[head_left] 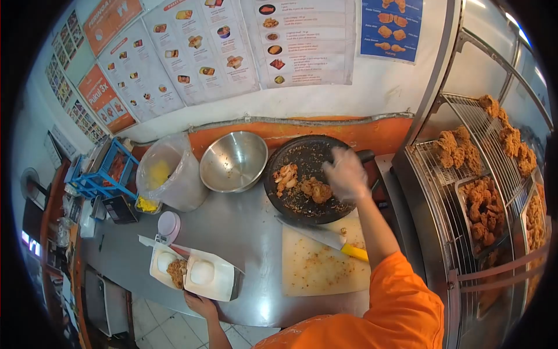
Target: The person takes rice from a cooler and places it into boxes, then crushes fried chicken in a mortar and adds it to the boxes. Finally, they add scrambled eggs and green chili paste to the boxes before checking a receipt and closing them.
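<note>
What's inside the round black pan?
A ragged orange food piece, a lumpy brown fried piece and scattered brown crumbs lie in the round black pan. The blurred right hand hides part of its right side; anything beneath it cannot be seen.

One head-worn camera looks forward and down from above the near edge of the worktop (256,244), close enough to show the left hand (201,305) and right hand (347,174); its wide, round view reaches the wall (325,102) beyond the worktop and the floor (180,330) below it.
</note>
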Motion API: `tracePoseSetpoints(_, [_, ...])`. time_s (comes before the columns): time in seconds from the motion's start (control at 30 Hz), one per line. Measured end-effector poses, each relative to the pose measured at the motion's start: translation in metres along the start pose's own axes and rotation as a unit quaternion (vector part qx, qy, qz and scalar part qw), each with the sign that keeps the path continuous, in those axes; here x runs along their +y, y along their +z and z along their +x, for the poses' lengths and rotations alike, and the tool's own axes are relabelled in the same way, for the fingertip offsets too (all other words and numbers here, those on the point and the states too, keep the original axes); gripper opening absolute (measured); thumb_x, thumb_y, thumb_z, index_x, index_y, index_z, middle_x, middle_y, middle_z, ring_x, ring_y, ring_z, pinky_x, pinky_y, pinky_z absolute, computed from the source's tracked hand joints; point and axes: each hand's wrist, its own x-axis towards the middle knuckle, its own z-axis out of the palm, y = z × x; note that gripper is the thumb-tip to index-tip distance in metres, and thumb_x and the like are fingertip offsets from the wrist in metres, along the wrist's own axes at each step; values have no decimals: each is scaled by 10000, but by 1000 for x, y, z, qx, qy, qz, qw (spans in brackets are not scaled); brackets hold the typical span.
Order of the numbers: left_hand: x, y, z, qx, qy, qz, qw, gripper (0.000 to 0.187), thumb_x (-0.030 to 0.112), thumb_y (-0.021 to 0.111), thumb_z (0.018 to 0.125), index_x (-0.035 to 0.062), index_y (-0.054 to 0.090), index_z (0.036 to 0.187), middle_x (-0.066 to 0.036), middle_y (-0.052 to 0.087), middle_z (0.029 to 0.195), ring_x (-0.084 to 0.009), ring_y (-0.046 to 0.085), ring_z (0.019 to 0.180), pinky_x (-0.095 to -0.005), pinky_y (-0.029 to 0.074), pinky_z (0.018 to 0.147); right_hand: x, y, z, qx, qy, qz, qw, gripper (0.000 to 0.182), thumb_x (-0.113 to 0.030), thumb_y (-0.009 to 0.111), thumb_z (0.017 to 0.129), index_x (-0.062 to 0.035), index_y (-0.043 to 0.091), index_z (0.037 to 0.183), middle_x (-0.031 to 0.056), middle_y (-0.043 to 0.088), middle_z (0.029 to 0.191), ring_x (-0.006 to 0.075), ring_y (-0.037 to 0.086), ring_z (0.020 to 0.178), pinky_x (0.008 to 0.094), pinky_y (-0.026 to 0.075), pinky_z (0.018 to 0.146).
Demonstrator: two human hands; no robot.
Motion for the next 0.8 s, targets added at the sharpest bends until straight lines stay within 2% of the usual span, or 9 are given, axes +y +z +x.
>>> tracePoseSetpoints(0.17, [11, -8, 1, -15, -2, 25, 1000, 636, 428, 495, 919, -47, 365, 1322, -255, 455, 1296, -432, 404, 1213, -512, 294, 1026, 65, 22, 35, 18, -118, -211, 970, 662, -380, 704, 751, 38, 452, 1198, 235, 589, 1128, 351, 503, 1149, 431, 380, 967])
tracePoseSetpoints(0.27, [19, -11, 0, -19, -21, 38, 999, 650, 427, 503, 912, -48, 351, 1328, -252, 452, 1297, -432, 396, 1219, -512, 283, 1033, 60, 17, 38, -112, -69, -228, 965, 744, -391, 746, 705, 31, 425, 1227, 219, 633, 1037, 346, 589, 1027, 429, 430, 907])
tracePoseSetpoints(0.47, [-3, -3, 0, -26, 16, 26, 999, 797, 568, 477, 882, -44, 319, 1366, -252, 410, 1351, -429, 363, 1259, -517, 273, 1038, 27, 7, 12, 33, 146, 48, 988, 592, -419, 753, 738, -24, 542, 1125, 165, 656, 958, 287, 641, 828, 378, 512, 693])
tracePoseSetpoints(0.5, [2, -5, 0, -29, 15, 25, 999, 797, 568, 477, 882, -44, 319, 1366, -252, 410, 1351, -429, 363, 1259, -517, 273, 1038, 23, -2, 12, -4, 253, 401, 880, 538, -419, 740, 762, -39, 563, 1100, 142, 652, 948, 261, 635, 794, 361, 516, 670])
tracePoseSetpoints(0.53, [12, -9, 0, -19, 6, 25, 999, 734, 499, 513, 880, -46, 340, 1341, -249, 436, 1315, -424, 382, 1239, -507, 276, 1041, 17, -15, 13, -37, 322, 695, 642, 487, -419, 727, 785, -54, 583, 1074, 119, 647, 939, 234, 628, 761, 345, 521, 647])
tracePoseSetpoints(0.57, [19, -11, 1, -10, -4, 25, 1000, 674, 429, 548, 877, -48, 361, 1316, -246, 462, 1280, -420, 401, 1218, -497, 279, 1043, 12, -33, 13, -72, 313, 725, 609, 487, -378, 706, 811, -59, 550, 1145, 87, 627, 930, 203, 611, 747, 318, 528, 656])
tracePoseSetpoints(0.7, [6, -4, 1, -26, -5, 46, 999, 680, 389, 590, 854, -41, 349, 1323, -237, 434, 1310, -404, 378, 1241, -503, 275, 1049, -37, -104, 14, -66, 261, 696, 666, 487, -244, 714, 810, -31, 505, 1194, 93, 604, 987, 211, 621, 792, 300, 534, 703])
tracePoseSetpoints(0.77, [14, -8, 0, -35, -15, 42, 998, 687, 374, 606, 844, -39, 342, 1326, -237, 429, 1313, -405, 371, 1245, -505, 272, 1051, -43, -117, 22, -39, 92, 530, 842, 520, -66, 685, 805, -11, 450, 1266, 124, 560, 1099, 228, 624, 880, 311, 534, 770])
tracePoseSetpoints(0.8, [17, -11, 0, -42, -26, 39, 998, 696, 359, 621, 835, -38, 335, 1329, -238, 424, 1316, -406, 365, 1249, -508, 270, 1052, -57, -131, 17, -38, 91, 526, 844, 520, -66, 685, 805, -11, 450, 1266, 124, 560, 1099, 228, 624, 880, 311, 534, 770])
